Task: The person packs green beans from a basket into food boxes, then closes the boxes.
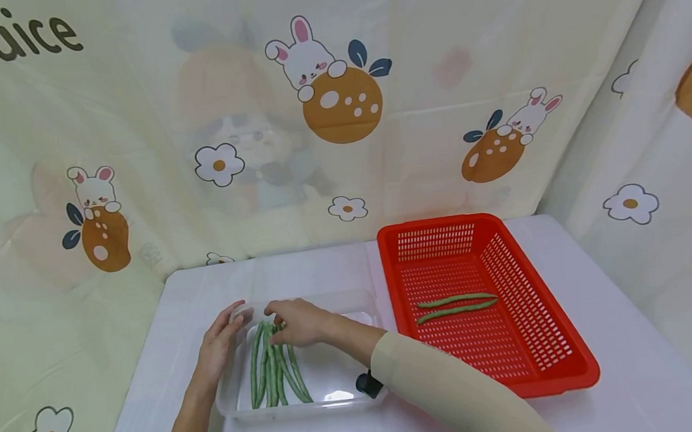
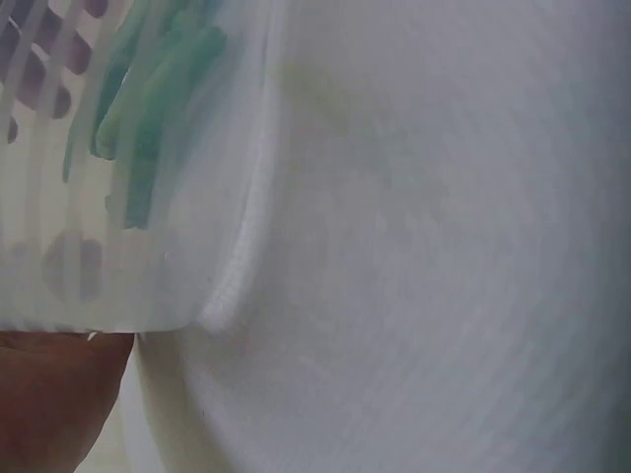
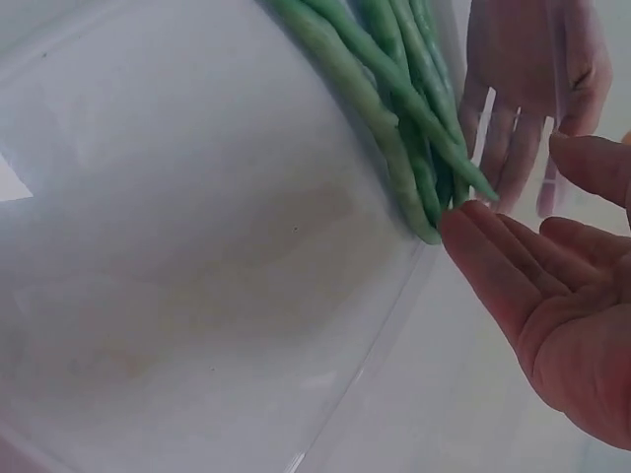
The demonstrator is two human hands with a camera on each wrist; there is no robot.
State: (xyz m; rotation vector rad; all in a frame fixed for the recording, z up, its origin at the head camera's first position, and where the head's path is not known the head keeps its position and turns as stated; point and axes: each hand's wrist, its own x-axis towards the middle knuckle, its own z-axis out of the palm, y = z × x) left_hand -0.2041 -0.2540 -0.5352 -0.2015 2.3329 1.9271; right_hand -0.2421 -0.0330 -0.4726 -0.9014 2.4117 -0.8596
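Note:
Several green beans [image 1: 273, 374] lie side by side in the left part of a clear plastic container [image 1: 336, 406]. My right hand [image 1: 298, 321] reaches over their far ends. In the right wrist view its fingertips [image 3: 463, 219] are right at the bean tips, and the thumb stands apart with nothing between. My left hand [image 1: 216, 345] rests against the container's far left corner from outside. Its fingers [image 3: 508, 148] look fairly straight through the clear wall. The left wrist view shows beans [image 2: 148, 108] blurred behind the ribbed plastic.
Right of the container stands a red perforated basket [image 1: 559, 335], its rim higher than its floor. Two green beans [image 1: 457, 310] lie in it. A white cloth [image 1: 205, 288] covers the table, and a printed curtain [image 1: 428, 169] hangs behind it.

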